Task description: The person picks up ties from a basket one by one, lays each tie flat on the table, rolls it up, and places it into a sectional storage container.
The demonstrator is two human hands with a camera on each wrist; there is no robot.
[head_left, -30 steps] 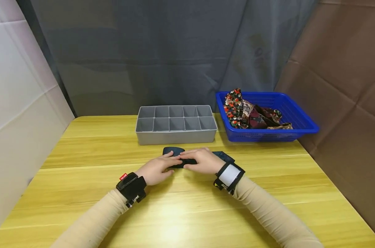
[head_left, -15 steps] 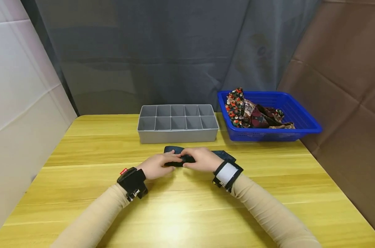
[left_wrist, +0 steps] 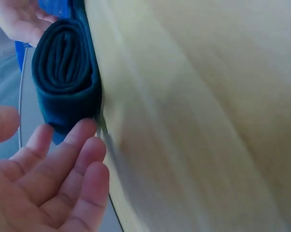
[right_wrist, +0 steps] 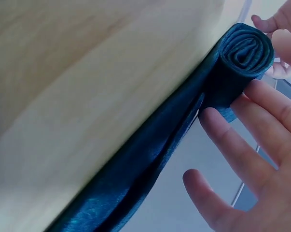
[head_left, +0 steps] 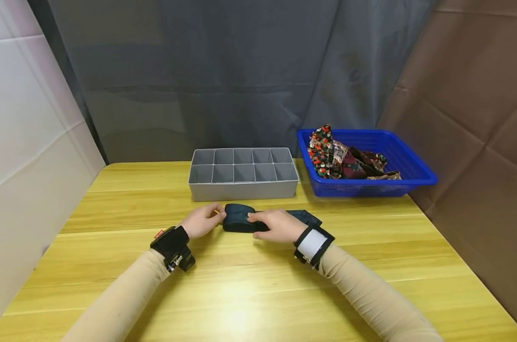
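A dark blue tie lies on the yellow table [head_left: 241, 289], its left part wound into a roll [head_left: 237, 219] [left_wrist: 65, 72] [right_wrist: 242, 55]. Its flat tail [head_left: 306, 216] [right_wrist: 135, 179] runs off to the right. My left hand [head_left: 202, 220] [left_wrist: 53, 179] sits at the roll's left end, fingers relaxed, one fingertip touching the roll. My right hand [head_left: 275, 226] [right_wrist: 251, 150] rests against the roll's right side with straight fingers, the thumb apart. Neither hand is wrapped round the roll.
A grey divided organizer box [head_left: 243, 191] with empty compartments stands just behind the roll. To its right a blue basket [head_left: 369, 189] holds several patterned ties [head_left: 335, 156]. A grey curtain hangs behind the table, a white panel on the left, a brown one on the right.
Both hands lay over the roll before. My left hand has slid off to the roll's left end, so the roll now shows. My right hand stays on its right side.
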